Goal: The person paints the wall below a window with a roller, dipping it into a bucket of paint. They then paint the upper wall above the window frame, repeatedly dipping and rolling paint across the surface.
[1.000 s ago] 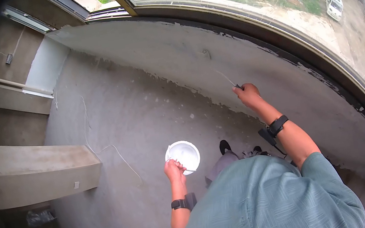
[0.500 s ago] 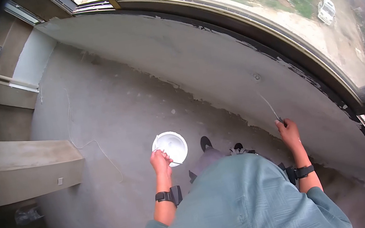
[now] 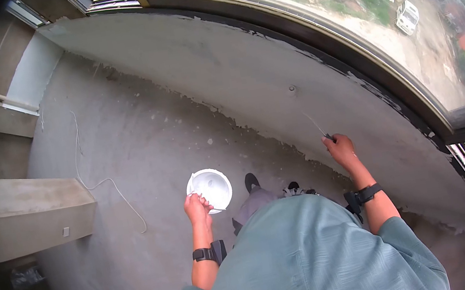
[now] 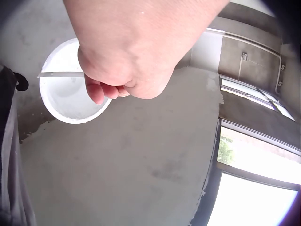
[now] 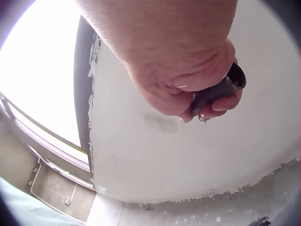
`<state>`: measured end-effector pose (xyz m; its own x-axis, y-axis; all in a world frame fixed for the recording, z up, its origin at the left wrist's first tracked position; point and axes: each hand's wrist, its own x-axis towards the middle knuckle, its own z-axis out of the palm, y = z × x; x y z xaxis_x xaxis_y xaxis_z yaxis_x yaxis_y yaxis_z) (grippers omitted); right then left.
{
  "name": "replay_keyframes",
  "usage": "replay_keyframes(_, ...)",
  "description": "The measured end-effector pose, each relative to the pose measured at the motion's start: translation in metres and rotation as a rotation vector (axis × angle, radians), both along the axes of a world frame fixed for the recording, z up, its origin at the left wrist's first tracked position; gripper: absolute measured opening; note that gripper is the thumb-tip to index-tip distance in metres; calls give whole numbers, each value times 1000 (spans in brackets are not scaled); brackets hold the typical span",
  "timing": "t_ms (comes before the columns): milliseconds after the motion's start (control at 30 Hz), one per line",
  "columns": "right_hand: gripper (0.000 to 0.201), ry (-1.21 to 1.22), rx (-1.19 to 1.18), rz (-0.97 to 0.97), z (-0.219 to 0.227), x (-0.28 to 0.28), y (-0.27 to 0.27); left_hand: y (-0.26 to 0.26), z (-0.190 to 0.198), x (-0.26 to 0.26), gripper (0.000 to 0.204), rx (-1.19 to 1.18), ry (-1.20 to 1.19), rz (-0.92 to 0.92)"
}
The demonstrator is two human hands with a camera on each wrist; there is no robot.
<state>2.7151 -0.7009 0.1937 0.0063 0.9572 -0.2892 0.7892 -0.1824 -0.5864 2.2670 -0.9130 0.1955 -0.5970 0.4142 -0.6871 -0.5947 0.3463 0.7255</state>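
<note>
My left hand (image 3: 197,208) grips the bail handle (image 4: 61,74) of a round white bucket (image 3: 225,194), which hangs before my left side, its open top facing up. Pale, whitish material coats the inside. Curled fingers (image 4: 96,92) cover the middle of the handle in the left wrist view. On the other side, my right hand (image 3: 341,149) holds a putty knife by its dark handle (image 5: 218,94). Its thin blade (image 3: 315,124) looks like a fine pale line against the low grey wall (image 3: 232,71). A small round mark (image 3: 292,89) shows just beyond the blade.
A long window (image 3: 350,42) runs above the wall, with chipped edging along the ledge. A white cable (image 3: 112,180) lies on the concrete floor (image 3: 120,133), near a square pillar (image 3: 34,209). My shoes (image 3: 252,182) stand close to the wall's foot.
My right hand and the putty knife swung down and rightward along the wall, then came partway back up and left. The bucket stays in my left hand; the view has shifted slightly.
</note>
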Motion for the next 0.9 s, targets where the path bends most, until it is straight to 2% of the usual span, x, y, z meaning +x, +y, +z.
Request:
replay_keyframes(233,46,126,-83,101,-43,-101,80,-20,-11,-15,7,-12,-4,72)
replay_keyframes(400,48,198,-280,77,-23,-181,119,-28,-12,-30,5,-41,-8,97)
replay_keyframes(533,48,233,-294,33,-22,-217,131,-27,-15,-35,5,-63,25,110)
replay_keyframes(667,51,119,-218,30,0,-207,119,-27,-25,-37,5,-49,42,31)
replay_keyframes(700,51,90,-90,75,-1,-203,113,-25,-15,-41,5,-57,56,20)
replay_keyframes(767,55,137,-296,87,42,-184,99,-27,-12,-45,5,-55,52,2)
replay_keyframes(900,50,164,-155,54,70,-138,54,-18,-1,-46,5,-65,71,-56)
